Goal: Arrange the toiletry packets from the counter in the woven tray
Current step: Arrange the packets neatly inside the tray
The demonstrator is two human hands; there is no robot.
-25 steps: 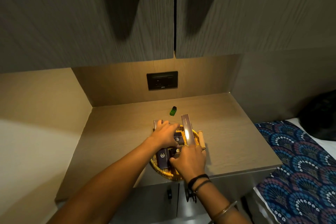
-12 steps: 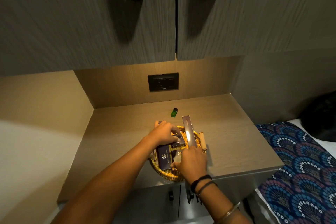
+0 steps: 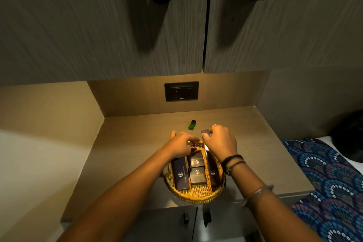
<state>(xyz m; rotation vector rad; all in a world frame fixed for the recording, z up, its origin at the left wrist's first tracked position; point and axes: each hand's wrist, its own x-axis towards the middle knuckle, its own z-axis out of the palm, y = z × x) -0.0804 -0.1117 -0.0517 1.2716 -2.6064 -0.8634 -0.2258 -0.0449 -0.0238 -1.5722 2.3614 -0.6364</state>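
Observation:
A round woven tray (image 3: 196,194) sits at the counter's front edge. In it lie a long dark packet (image 3: 180,174) on the left, two small square packets (image 3: 197,161) (image 3: 197,175) in the middle, and a long packet (image 3: 212,172) along the right side. My right hand (image 3: 221,141) is over the tray's far right rim, with its fingers closed on the far end of that right-side packet. My left hand (image 3: 180,144) lies curled over the far left rim and the far end of the left packet. Its grip is hidden.
A small green bottle (image 3: 192,125) stands on the wooden counter (image 3: 127,153) just behind the tray. A black wall socket (image 3: 181,91) is on the back panel, under cupboard doors with black handles. A bed with a patterned cover (image 3: 330,182) is at the right.
My right hand has moved from the tray's near side to its far right rim and taken the long packet's far end. The left hand slid back off the small packets, which are now uncovered.

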